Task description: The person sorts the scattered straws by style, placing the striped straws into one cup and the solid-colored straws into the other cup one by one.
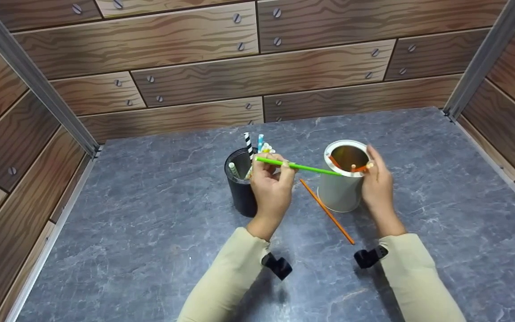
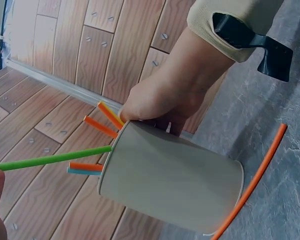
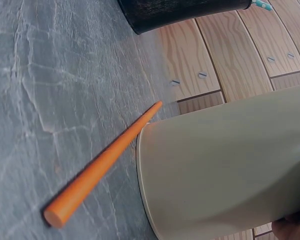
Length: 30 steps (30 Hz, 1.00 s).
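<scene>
My left hand (image 1: 273, 192) pinches a plain green straw (image 1: 311, 168) near one end. The straw's other end reaches the rim of a pale grey can (image 1: 340, 192). Around the can's right side curls my right hand (image 1: 379, 192), its fingers up by the rim. Orange straws (image 2: 100, 126), a yellow straw (image 2: 110, 112) and a blue straw (image 2: 85, 171) stick out of that can in the left wrist view. On the table, right by the can's base, lies a loose orange straw (image 3: 105, 162). Only a bit of the right hand shows in the right wrist view.
A black cup (image 1: 242, 194) stands just left of my left hand, partly hidden by it. It holds several patterned straws, among them a black-and-white striped straw (image 1: 248, 145). Wood-patterned walls (image 1: 195, 36) enclose the dark marbled tabletop (image 1: 150, 250) behind and at both sides.
</scene>
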Motion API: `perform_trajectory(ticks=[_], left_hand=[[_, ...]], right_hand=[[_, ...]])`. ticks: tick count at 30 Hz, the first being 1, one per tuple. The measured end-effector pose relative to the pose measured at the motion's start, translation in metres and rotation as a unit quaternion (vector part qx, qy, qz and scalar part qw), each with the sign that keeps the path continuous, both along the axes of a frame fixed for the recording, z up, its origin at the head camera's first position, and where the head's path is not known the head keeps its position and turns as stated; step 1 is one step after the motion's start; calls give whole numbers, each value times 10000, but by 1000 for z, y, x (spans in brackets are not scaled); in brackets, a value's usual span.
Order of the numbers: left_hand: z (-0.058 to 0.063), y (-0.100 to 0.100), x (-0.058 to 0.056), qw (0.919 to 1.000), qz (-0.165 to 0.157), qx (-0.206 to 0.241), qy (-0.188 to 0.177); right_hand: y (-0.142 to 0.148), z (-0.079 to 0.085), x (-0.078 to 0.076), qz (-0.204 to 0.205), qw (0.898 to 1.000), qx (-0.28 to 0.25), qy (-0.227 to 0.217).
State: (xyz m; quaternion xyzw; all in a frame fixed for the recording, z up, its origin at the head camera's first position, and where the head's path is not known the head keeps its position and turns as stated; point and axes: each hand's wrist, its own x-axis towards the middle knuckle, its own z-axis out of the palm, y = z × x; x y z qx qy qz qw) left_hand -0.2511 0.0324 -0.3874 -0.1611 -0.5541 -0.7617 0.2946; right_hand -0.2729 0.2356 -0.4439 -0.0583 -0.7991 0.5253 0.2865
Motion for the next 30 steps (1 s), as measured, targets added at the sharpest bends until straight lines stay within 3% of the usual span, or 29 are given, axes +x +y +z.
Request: perform_trajectory(ticks=[10,22,30], left_hand=[[0,2,-1,9994,-135,229,228],[-12,9,0,9994,-188,-290,92],[-14,10,0,9988,-180,-449,-94]], right_hand=[[0,1,0,10,10000,2,-21],[-1,-1,-1,19,9999,8,145],[-1,1,1,100,9999,-126,-2]])
